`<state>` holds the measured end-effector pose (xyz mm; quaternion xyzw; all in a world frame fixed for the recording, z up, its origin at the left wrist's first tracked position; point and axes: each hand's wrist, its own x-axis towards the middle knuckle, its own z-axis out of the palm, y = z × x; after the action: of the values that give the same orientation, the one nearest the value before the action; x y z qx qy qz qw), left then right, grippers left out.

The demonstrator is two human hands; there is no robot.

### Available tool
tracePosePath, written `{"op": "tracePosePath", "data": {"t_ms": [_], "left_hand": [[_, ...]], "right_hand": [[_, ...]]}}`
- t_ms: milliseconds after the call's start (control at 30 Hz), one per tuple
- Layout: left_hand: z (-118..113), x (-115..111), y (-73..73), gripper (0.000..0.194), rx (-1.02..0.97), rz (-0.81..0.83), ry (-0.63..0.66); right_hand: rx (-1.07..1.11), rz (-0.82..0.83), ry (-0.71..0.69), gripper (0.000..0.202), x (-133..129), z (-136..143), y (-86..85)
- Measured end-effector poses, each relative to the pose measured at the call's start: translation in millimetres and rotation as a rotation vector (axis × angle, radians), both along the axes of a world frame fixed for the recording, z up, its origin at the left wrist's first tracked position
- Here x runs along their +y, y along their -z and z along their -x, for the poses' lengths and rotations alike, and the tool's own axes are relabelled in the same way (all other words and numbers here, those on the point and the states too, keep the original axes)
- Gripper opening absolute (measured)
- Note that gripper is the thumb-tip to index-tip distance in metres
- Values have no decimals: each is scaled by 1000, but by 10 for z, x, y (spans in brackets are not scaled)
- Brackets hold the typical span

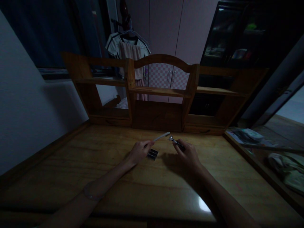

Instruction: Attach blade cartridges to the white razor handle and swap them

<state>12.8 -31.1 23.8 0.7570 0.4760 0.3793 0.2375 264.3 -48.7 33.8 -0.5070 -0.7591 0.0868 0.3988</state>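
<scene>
Two grips are closed: left hand (139, 152) on pale stick (161, 136), right hand (189, 154) on dark-handled tool (178, 144); black item (153, 154) on wooden surface (142, 193); shelving (163, 92) lines far edge.

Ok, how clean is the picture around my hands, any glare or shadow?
Head view: dim overall, the dark cabinet nearly black; a white glare patch on the near desktop; a soft shadow beside the right hand; edges look stretched, wide-angle style; the pale stick and dark-handled tool too small and soft for fine detail.
</scene>
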Motion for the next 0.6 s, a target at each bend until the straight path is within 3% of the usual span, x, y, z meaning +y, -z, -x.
{"op": "tracePosePath", "data": {"t_ms": [133,600], "left_hand": [[3,3,9,43,-20,6,-17],[-32,-15,4,49,30,35,104]], "right_hand": [[-16,7,-20,29,2,4,-4],[-12,20,-39,28,-5,9,-4]]}}
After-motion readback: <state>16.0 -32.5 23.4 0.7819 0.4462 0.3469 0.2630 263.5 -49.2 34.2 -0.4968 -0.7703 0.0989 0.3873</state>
